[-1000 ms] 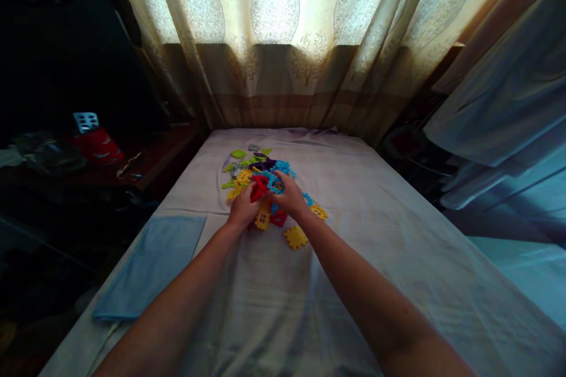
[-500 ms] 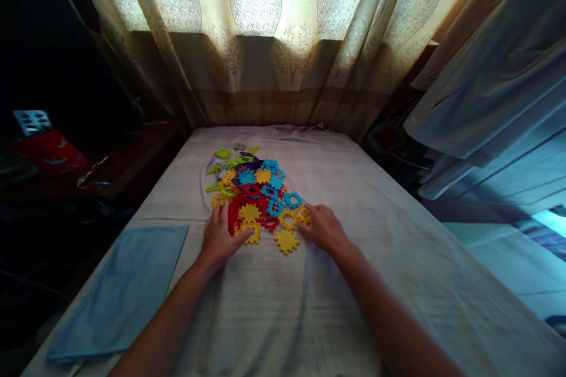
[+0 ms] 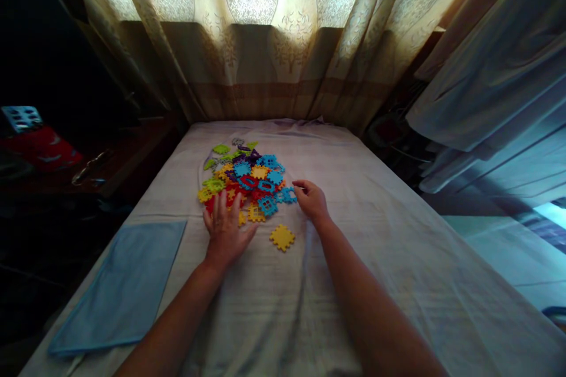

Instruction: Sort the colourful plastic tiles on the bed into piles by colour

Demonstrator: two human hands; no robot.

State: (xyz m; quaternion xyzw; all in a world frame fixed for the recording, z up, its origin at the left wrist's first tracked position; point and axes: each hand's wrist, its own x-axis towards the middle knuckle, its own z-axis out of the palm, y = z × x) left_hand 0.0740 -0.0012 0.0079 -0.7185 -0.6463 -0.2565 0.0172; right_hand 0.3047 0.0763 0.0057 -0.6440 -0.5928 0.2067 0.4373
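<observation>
A pile of coloured interlocking plastic pieces (image 3: 259, 172) lies on the pale sheet, with green, purple, blue, red and yellow ones mixed. My left hand (image 3: 226, 234) rests at the pile's near left side, fingers spread over red and yellow pieces. At the right edge of the pile is my right hand (image 3: 311, 200), its fingers curled together beside a blue piece (image 3: 289, 195); whether they pinch something is too small to tell. One yellow piece (image 3: 282, 238) lies apart, nearer to me, between my hands.
A folded light blue cloth (image 3: 121, 285) lies on the left of the bed. Beyond the bed hangs a patterned curtain (image 3: 252, 59). A dark side table (image 3: 132, 150) with a red item stands at left; clothes (image 3: 495, 76) hang at right.
Both hands have pushed yellow and red pieces into the pile. My right hand has moved up and its fingers have curled; my left fingers have spread. The single yellow piece now lies apart.
</observation>
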